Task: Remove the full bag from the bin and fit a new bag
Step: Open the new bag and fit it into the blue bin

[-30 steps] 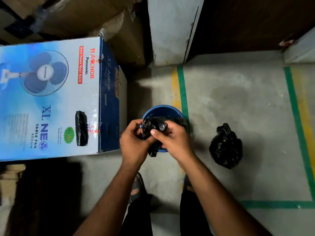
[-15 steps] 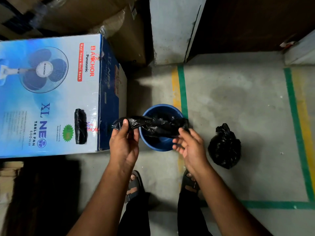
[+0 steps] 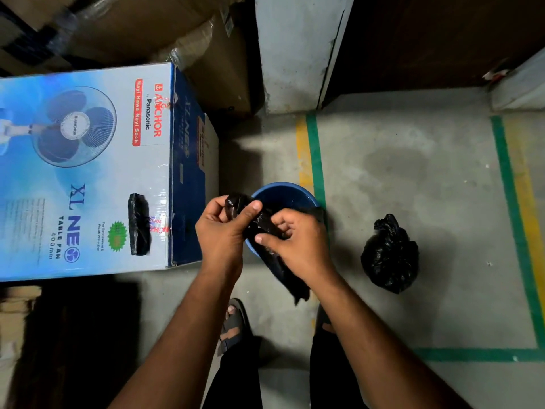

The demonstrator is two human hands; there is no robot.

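Observation:
A small blue bin (image 3: 284, 196) stands on the concrete floor in front of my feet. Over it I hold a crumpled new black bag (image 3: 264, 224). My left hand (image 3: 222, 233) pinches its upper end and my right hand (image 3: 298, 243) grips its middle, with a loose tail hanging down below my right wrist. The full black bag (image 3: 389, 256), tied at the top, sits on the floor to the right of the bin. The inside of the bin is mostly hidden by my hands and the bag.
A large blue table-fan box (image 3: 88, 172) lies close on the left, with a roll of black bags (image 3: 139, 224) on top. Brown cartons (image 3: 206, 63) and a wall corner (image 3: 290, 51) stand behind. Green and yellow floor tape (image 3: 314, 154) runs past the bin.
Half a second ago the bag was stretched wide between my hands. Now my hands have come together over the bin and the bag is bunched between them.

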